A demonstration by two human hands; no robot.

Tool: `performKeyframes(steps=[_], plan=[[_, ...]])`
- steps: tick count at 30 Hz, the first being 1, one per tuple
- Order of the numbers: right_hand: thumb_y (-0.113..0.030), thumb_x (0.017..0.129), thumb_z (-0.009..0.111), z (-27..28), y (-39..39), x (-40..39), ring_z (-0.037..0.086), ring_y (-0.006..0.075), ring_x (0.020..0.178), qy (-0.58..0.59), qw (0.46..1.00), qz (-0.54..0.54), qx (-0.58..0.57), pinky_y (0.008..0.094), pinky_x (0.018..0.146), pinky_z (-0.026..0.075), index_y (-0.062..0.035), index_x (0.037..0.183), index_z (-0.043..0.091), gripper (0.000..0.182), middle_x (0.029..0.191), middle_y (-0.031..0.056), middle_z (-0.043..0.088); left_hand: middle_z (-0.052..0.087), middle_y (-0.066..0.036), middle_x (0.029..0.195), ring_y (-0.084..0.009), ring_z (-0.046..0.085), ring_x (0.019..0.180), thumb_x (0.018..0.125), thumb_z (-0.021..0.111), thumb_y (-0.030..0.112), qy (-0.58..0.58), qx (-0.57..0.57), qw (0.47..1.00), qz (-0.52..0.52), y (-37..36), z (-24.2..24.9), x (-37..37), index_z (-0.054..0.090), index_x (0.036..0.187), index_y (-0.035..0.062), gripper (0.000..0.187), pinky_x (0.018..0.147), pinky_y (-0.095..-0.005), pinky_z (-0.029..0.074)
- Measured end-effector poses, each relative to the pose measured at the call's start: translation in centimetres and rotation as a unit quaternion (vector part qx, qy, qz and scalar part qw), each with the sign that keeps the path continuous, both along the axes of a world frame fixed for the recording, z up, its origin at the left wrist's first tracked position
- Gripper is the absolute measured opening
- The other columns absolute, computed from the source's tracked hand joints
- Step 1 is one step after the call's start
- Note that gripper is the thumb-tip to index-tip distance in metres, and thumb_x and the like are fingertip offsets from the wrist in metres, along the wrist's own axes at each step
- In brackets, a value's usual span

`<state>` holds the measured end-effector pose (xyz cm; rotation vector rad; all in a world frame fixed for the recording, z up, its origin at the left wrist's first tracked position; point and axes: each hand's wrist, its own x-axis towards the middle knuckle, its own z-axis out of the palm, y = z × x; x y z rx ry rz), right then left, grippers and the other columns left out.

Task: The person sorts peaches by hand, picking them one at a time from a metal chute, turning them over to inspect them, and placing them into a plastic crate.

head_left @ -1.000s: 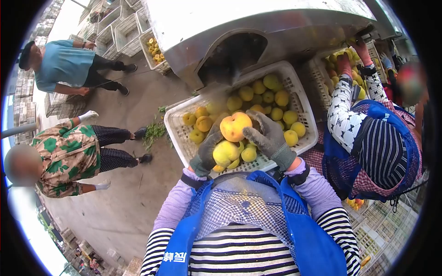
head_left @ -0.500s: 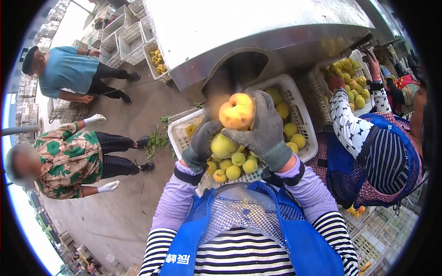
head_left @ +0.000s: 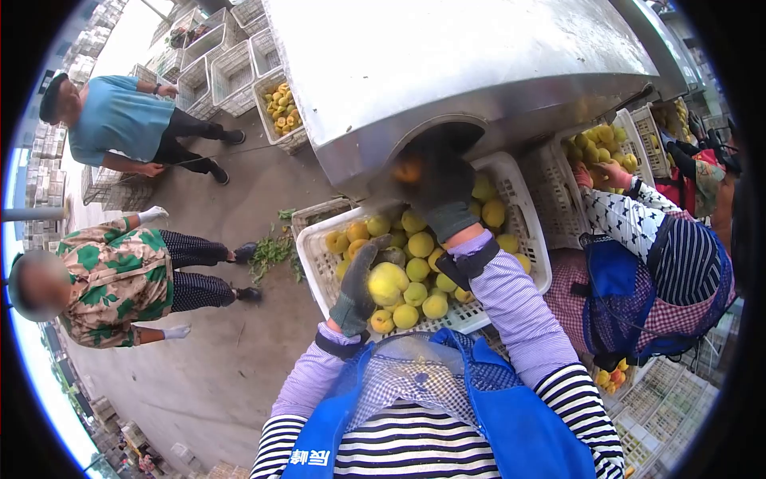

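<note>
Orange peach (head_left: 407, 168) now farther forward, at dark opening (head_left: 412, 144), in grasp of right fingers (head_left: 438, 169)

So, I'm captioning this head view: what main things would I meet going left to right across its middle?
Flowered jacket, green leaves, left hand holding a yellow fruit, right hand, co-worker's patterned sleeve.

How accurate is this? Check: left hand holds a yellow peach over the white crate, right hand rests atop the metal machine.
Wrong: in the head view, the right hand is at the dark opening of the metal machine, not on top. The left hand does hold a yellow peach over the white crate.
</note>
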<state>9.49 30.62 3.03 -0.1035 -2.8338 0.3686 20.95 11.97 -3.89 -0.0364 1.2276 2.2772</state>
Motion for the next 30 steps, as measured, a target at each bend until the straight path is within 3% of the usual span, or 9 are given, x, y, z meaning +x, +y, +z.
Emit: performKeyframes(steps=[3,6,9,14,16,20,24,26,30], plan=[[-0.054,0.070,0.077,-0.7,-0.2,-2.7,0.066,0.0335,0.085,-0.064,0.997,0.036,0.008,0.0471,0.073,0.053,-0.0043,0.104,0.064,0.062,0.092,0.0159,0.067,0.063,-0.013,0.116,-0.0191,0.063,0.104,0.104,0.043,0.027,0.097,-0.079,0.992,0.003,-0.4,-0.8,0.3,0.043,0.140,-0.0031,0.047,0.090,-0.0307,0.054],[-0.046,0.071,0.081,-2.8,0.2,-5.0,0.065,0.0310,0.095,-0.129,0.991,0.030,0.026,0.0475,0.081,0.051,-0.0073,0.105,0.068,0.053,0.109,0.0151,0.066,0.062,-0.014,0.120,-0.0200,0.062,0.110,0.104,0.041,0.016,-0.090,0.056,0.994,0.023,-0.2,0.1,-0.4,0.047,0.136,-0.0040,0.038,0.097,-0.0330,0.051],[-0.047,0.072,0.080,-3.5,1.0,-5.4,0.064,0.0310,0.096,-0.044,0.996,0.061,-0.054,0.0469,0.082,0.051,-0.0065,0.112,0.066,0.058,0.111,0.0163,0.065,0.061,-0.015,0.124,-0.0212,0.061,0.111,0.103,0.044,0.012,0.129,-0.128,0.983,-0.002,-0.3,0.9,-0.9,0.047,0.135,-0.0040,0.036,0.097,-0.0347,0.052],[-0.053,0.073,0.079,2.0,-1.2,-0.1,0.064,0.0297,0.098,0.092,0.944,0.013,-0.317,0.0448,0.083,0.051,-0.0050,0.128,0.058,0.075,0.113,0.0190,0.064,0.061,-0.015,0.127,-0.0236,0.061,0.116,0.091,0.063,-0.001,0.025,-0.025,0.999,0.038,-0.5,1.0,-2.7,0.052,0.130,-0.0031,0.040,0.101,-0.0355,0.051],[-0.051,0.070,0.082,1.8,-0.5,3.9,0.062,0.0323,0.106,-0.098,0.927,0.057,-0.359,0.0475,0.091,0.047,-0.0027,0.134,0.053,0.085,0.123,0.0196,0.059,0.061,-0.015,0.127,-0.0236,0.061,0.115,0.092,0.063,-0.001,0.106,-0.095,0.989,0.035,-0.5,1.1,-3.2,0.052,0.129,-0.0034,0.039,0.101,-0.0351,0.051],[-0.055,0.065,0.082,0.6,-1.8,7.8,0.061,0.0334,0.100,-0.098,0.973,0.165,-0.128,0.0454,0.085,0.050,-0.0059,0.131,0.055,0.086,0.119,0.0184,0.058,0.054,-0.016,0.134,-0.0262,0.054,0.123,0.106,0.039,0.032,-0.177,0.221,0.958,0.043,-0.4,3.3,-4.1,0.046,0.136,0.0007,0.044,0.106,-0.0403,0.046],[-0.049,0.063,0.083,0.3,-1.0,7.6,0.059,0.0338,0.106,-0.103,0.976,0.138,-0.136,0.0463,0.089,0.047,-0.0076,0.131,0.056,0.084,0.123,0.0167,0.056,0.053,-0.015,0.136,-0.0254,0.054,0.124,0.105,0.039,0.038,-0.007,0.060,0.998,0.027,1.2,4.4,-4.9,0.044,0.140,0.0020,0.050,0.108,-0.0401,0.043],[-0.047,0.063,0.083,1.2,-0.5,6.8,0.057,0.0339,0.108,-0.088,0.975,0.148,-0.140,0.0467,0.091,0.046,-0.0078,0.132,0.055,0.084,0.124,0.0162,0.056,0.053,-0.014,0.137,-0.0248,0.054,0.124,0.105,0.040,0.038,-0.109,0.122,0.985,0.059,1.9,4.1,-6.1,0.042,0.142,0.0026,0.052,0.109,-0.0392,0.043],[-0.046,0.063,0.084,1.1,1.0,5.6,0.055,0.0342,0.111,-0.055,0.978,0.184,-0.085,0.0470,0.094,0.045,-0.0073,0.135,0.053,0.087,0.126,0.0165,0.054,0.052,-0.014,0.138,-0.0226,0.052,0.125,0.105,0.043,0.038,-0.072,0.064,0.995,0.033,2.9,4.3,-7.8,0.040,0.145,0.0023,0.054,0.108,-0.0361,0.041]])
